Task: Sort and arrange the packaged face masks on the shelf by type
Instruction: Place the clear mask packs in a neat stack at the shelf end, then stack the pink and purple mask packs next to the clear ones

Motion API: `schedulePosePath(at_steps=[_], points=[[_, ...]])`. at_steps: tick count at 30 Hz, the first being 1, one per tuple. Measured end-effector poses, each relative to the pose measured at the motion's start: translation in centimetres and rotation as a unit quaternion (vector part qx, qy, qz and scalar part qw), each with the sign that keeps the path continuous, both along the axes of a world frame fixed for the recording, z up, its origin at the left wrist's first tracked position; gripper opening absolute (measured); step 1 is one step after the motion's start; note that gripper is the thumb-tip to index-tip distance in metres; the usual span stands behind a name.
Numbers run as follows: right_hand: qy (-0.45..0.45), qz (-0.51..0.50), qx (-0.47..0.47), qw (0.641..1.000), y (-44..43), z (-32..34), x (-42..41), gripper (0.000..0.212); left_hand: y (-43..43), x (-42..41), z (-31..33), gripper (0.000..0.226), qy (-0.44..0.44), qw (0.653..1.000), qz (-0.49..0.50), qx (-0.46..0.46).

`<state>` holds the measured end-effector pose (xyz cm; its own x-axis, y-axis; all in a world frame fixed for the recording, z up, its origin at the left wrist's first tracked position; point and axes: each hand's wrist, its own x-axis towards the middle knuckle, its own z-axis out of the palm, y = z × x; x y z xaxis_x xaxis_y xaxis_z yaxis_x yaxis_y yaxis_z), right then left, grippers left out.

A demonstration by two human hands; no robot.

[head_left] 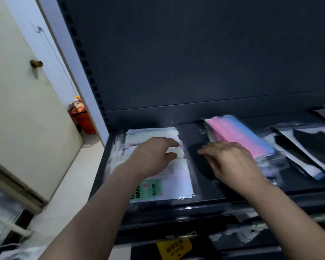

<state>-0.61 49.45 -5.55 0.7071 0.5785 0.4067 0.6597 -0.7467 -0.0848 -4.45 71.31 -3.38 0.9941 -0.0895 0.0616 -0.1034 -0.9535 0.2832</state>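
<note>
Dark metal shelving fills the scene, and its shelf (176, 208) holds a stack of white face mask packs (176, 177) at the left, a pink-and-blue mask pack (238, 134) in the middle and black mask packs (311, 145) at the right. The left hand (154, 156) rests on the white stack with fingers loosely spread. The right hand (233, 162), just beside the pink-and-blue pack, has straight fingers gripping nothing; whether it touches the shelf I cannot tell.
</note>
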Motion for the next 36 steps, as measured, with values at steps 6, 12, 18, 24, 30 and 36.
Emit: schedulePosePath(at_steps=[6,12,18,24,30,36], points=[[0.018,-0.140,0.104,0.985,-7.3,-1.8,3.4,0.031,-8.0,3.6,-0.6,0.061,0.026,0.988,0.011,-0.152],[0.146,-0.144,0.241,0.948,-12.5,-3.4,4.5,0.054,-15.2,7.3,-2.8,0.096,0.070,0.921,0.129,-0.362],[0.134,-0.192,-0.069,0.970,-17.3,-4.1,8.0,0.051,-17.2,9.0,-3.6,0.090,0.102,0.935,0.170,-0.294],[0.156,-0.181,-0.070,0.969,-19.5,-4.4,10.3,0.048,-18.8,10.0,-4.3,0.085,0.081,0.922,0.204,-0.320],[0.166,-0.210,-0.062,0.962,-24.6,-4.3,13.4,0.045,-23.4,11.8,-4.6,0.088,0.077,0.915,0.209,-0.336],[0.177,-0.173,-0.010,0.969,-26.8,-4.0,15.2,0.042,-27.4,13.8,-4.4,0.090,0.082,0.917,0.211,-0.329]])
